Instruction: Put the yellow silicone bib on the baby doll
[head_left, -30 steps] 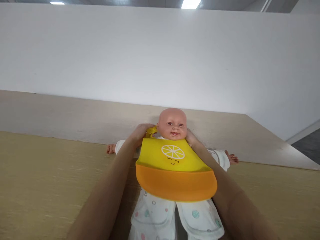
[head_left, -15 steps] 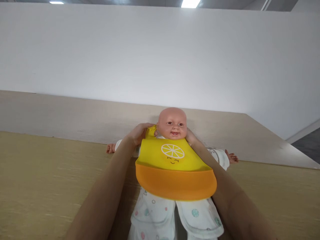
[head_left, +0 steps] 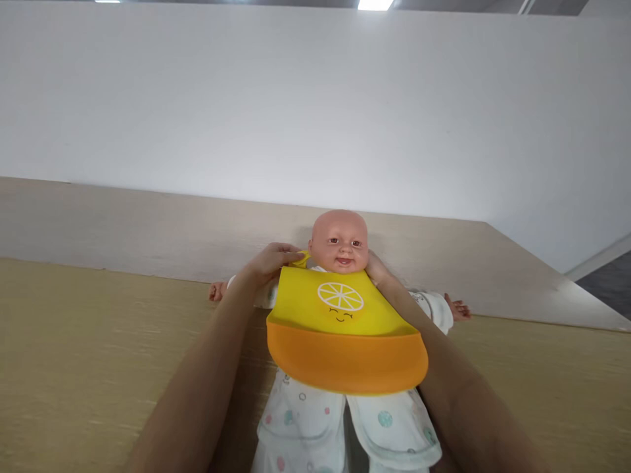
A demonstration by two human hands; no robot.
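Observation:
A bald baby doll (head_left: 340,233) in white patterned clothes lies on its back in front of me, arms spread to the sides. Across its chest rests a yellow silicone bib (head_left: 300,295) with a lemon-slice print and an orange catch pocket (head_left: 345,360). My left hand (head_left: 273,261) pinches the bib's yellow neck strap (head_left: 302,259) beside the doll's head. On the other side, my right hand (head_left: 376,268) reaches behind the doll's neck; its fingers are mostly hidden there, so what they hold does not show.
Beneath the doll is a wood-toned table (head_left: 98,348), with a paler strip (head_left: 148,223) along its back. A white wall panel (head_left: 296,105) rises behind it. The doll's hands (head_left: 458,307) stick out past my forearms on both sides.
My left hand has shifted slightly outward, and the strap end that stood up beside the head is now lower and flatter under my fingers. My right hand has hardly moved.

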